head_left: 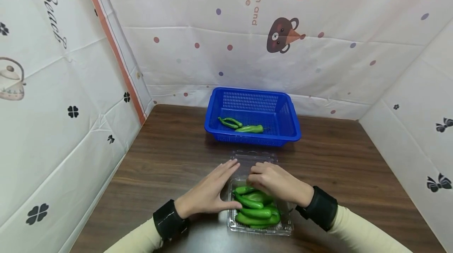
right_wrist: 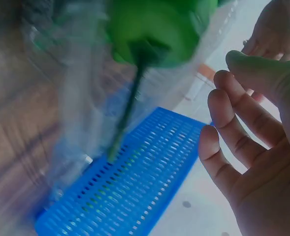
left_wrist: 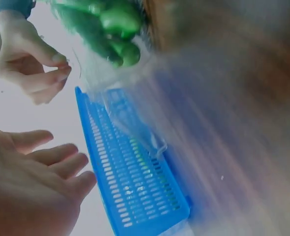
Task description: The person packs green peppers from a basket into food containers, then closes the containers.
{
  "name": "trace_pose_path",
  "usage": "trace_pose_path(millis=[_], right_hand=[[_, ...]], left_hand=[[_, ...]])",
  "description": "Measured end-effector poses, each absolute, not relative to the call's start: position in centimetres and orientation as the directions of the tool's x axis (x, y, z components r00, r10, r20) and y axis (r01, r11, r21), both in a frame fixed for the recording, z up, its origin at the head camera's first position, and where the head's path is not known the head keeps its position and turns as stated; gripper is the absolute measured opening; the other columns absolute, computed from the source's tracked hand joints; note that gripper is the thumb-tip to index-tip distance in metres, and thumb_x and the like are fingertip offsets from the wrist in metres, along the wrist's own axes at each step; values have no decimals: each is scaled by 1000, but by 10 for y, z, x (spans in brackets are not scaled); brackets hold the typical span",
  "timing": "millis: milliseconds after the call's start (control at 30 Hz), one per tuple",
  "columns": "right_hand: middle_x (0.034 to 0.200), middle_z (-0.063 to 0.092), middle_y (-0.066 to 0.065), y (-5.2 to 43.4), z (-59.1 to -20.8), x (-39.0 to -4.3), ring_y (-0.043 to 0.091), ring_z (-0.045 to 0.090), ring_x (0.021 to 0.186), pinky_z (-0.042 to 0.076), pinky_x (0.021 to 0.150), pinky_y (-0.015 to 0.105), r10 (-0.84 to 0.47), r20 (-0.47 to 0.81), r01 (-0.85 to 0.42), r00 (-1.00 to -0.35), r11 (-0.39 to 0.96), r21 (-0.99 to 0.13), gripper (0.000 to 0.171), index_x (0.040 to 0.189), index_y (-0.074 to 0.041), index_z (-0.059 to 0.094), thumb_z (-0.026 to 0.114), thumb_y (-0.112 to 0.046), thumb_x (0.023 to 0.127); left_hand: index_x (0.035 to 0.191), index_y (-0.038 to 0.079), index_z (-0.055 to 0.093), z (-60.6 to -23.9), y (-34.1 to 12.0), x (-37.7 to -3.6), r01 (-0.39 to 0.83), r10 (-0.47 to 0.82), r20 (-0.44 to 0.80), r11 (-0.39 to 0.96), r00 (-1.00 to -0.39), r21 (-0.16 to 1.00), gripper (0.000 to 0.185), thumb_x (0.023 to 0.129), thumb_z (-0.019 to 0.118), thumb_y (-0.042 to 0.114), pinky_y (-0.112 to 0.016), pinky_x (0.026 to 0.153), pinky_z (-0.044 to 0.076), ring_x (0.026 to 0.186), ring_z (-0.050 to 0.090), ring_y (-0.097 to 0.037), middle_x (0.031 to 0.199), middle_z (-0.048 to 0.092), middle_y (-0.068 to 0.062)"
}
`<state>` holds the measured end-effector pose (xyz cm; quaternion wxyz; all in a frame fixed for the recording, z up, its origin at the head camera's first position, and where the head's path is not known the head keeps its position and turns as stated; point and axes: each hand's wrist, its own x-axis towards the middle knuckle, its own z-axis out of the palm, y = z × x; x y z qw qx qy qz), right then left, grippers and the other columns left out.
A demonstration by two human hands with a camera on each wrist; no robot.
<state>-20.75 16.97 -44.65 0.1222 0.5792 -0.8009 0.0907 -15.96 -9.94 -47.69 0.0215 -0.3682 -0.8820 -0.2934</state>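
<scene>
A clear plastic clamshell box (head_left: 260, 231) holds several green peppers (head_left: 254, 213), with its see-through lid (head_left: 244, 164) folded back toward the far side. My left hand (head_left: 209, 192) is spread at the box's left side, fingers straight, the thumb over the peppers' left ends. Over the far right part of the box, my right hand (head_left: 274, 180) hangs with bent fingers. The right wrist view shows nothing between those fingers (right_wrist: 221, 108) and the thumb. One thick pepper (right_wrist: 159, 29) there has a long stem pointing toward the lid. The right hand hides part of the peppers.
Beyond the lid stands a blue perforated basket (head_left: 244, 138) with a few green peppers (head_left: 250, 129) lying in it. Box and basket are on a dark wood table (head_left: 170, 158). Printed white sheets (head_left: 198, 64) rise behind the table and at both sides.
</scene>
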Motion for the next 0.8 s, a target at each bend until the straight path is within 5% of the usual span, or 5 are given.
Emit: trace_pose_path(millis=[433,800], right_hand=[[92,64,-3,158,-413,-239,12,61,84,53,73,28,-871,412,-955,-269,295,1,23,105,-14,75,85,-12,85],[101,70,4,159,-387,-284,18,67,91,56,75,32,-829,329,-891,-452,433,-134,22,114,-11,75,78,-13,93]], left_hand=[[159,2,33,-465,-102,-203,545,307,469,638,-828,544,85,97,70,45,-52,120,29,152,29,-37,164,30,-21],[157,-4,34,-462,-110,-238,339,66,413,696,-908,633,79,102,63,45,-58,119,28,152,27,-42,163,29,-27]])
